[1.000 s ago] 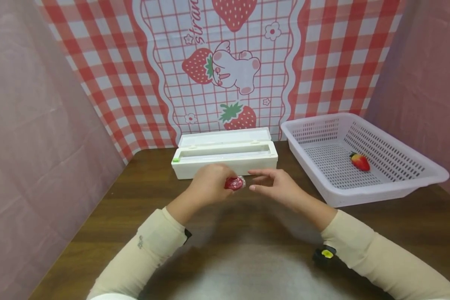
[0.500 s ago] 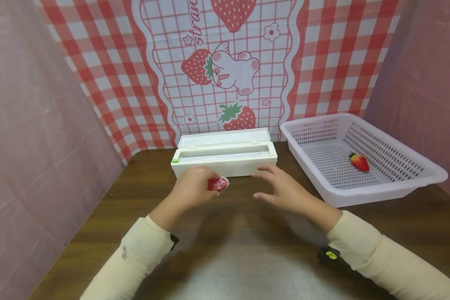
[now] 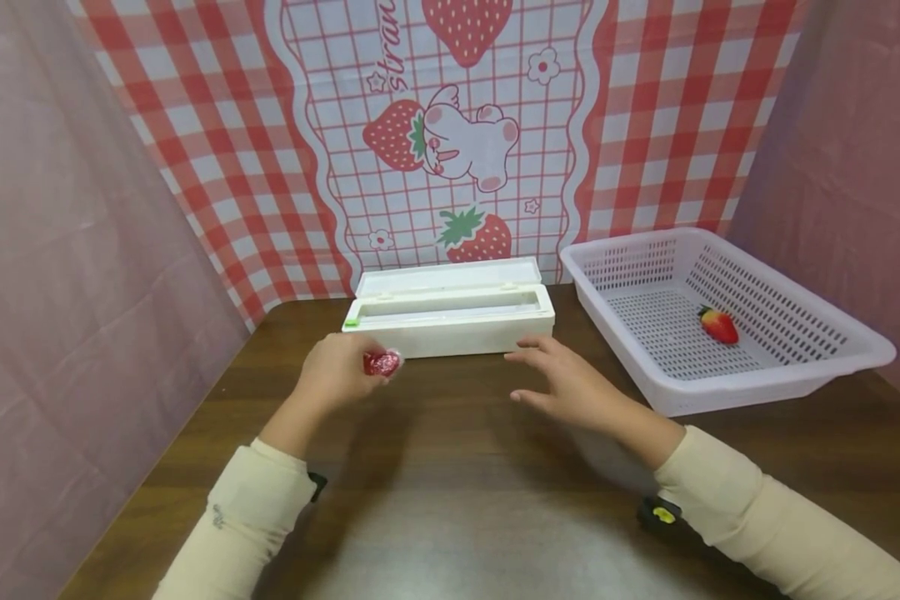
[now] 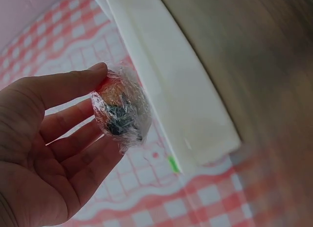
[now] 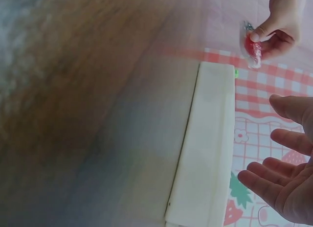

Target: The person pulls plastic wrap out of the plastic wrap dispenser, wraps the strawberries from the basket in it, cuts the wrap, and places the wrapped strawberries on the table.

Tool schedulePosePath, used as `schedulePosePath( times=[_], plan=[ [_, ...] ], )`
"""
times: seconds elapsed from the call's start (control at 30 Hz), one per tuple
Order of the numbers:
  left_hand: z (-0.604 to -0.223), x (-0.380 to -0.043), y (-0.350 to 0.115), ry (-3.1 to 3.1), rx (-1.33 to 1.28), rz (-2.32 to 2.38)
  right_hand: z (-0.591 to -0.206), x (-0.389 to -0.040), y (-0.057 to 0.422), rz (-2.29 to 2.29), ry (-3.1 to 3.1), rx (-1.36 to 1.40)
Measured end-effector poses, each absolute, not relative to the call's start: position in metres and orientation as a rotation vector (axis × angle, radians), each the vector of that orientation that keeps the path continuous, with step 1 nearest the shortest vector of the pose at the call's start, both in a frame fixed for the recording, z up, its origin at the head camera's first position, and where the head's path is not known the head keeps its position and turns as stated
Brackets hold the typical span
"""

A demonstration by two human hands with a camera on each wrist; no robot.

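A strawberry (image 4: 120, 107) wrapped in crinkled clear film is pinched between the thumb and fingers of my left hand (image 3: 337, 369). Its red side shows in the head view, its dark leafy end in the left wrist view. That hand is raised over the table, in front of the left end of a long white cling film box (image 3: 450, 337), whose lid stands open at the back. My right hand (image 3: 573, 385) hovers before the box's right end, holding nothing, its fingers spread and relaxed. In the right wrist view the wrapped strawberry (image 5: 253, 47) sticks out beyond the left hand's thumb.
At the right stands a white perforated plastic basket (image 3: 637, 362) with one unwrapped strawberry (image 3: 718, 325) lying in it. A small green slider (image 3: 352, 322) sits on the box's left end. Behind the brown wooden table (image 3: 450, 500) hangs a red checked cloth (image 3: 660, 125).
My left hand has moved left with the wrapped strawberry, away from my right hand. The right hand has shifted slightly to the right and its fingers have spread a little.
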State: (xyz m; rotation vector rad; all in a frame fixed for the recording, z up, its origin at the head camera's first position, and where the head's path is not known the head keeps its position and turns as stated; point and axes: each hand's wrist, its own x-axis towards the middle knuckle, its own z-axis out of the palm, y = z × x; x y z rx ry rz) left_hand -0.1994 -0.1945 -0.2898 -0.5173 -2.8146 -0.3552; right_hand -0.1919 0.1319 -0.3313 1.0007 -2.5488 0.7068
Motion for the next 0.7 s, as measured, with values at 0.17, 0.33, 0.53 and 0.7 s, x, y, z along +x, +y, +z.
schedulePosePath(
  times=[0.17,0.33,0.53,0.7],
  plan=[
    [-0.297,-0.209,-0.214,-2.891,-0.414,-0.401,-0.334,-0.192,0.133,0.707,-2.567,1.002],
    [-0.306,-0.222,-0.236,-2.941,-0.386,-0.423,-0.336,-0.193,0.133,0.702,-2.582,0.993],
    [-0.314,-0.236,-0.259,-2.984,-0.345,-0.438,-0.337,-0.194,0.134,0.703,-2.587,1.007],
    [-0.318,-0.245,-0.274,-3.032,-0.283,-0.397,-0.336,-0.194,0.134,0.696,-2.592,1.007]
  ],
)
